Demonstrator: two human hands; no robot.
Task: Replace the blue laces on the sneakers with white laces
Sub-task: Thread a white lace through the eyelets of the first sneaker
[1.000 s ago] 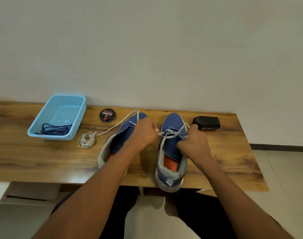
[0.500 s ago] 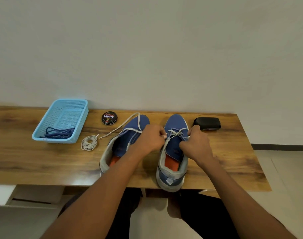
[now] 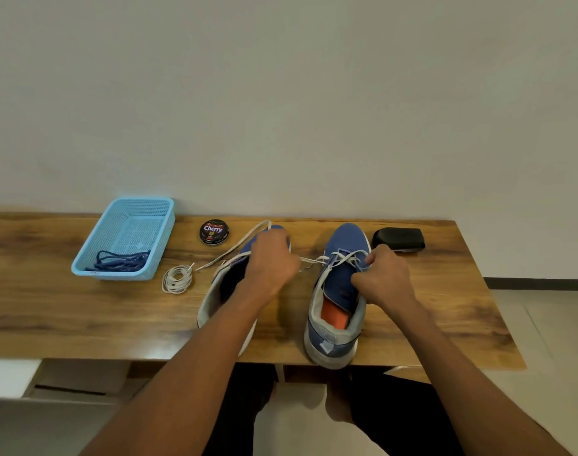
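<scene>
Over the right sneaker [image 3: 338, 291] my left hand [image 3: 271, 261] and right hand [image 3: 384, 279] each pinch a white lace [image 3: 309, 260] end, drawing crossings snug; blue laces [image 3: 121, 261] sit discarded in basket [image 3: 93, 245]

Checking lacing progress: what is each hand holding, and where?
Left hand pinches the white lace where it leaves the right sneaker. Right hand grips its other end beside the eyelets.

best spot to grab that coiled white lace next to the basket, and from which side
Take the coiled white lace by its loose tip, the end that sticks out at the upper right of the coil towards the left sneaker. Coming from above with a pinch looks best: the coil lies flat on the table, and the blue basket crowds its left side.
</scene>
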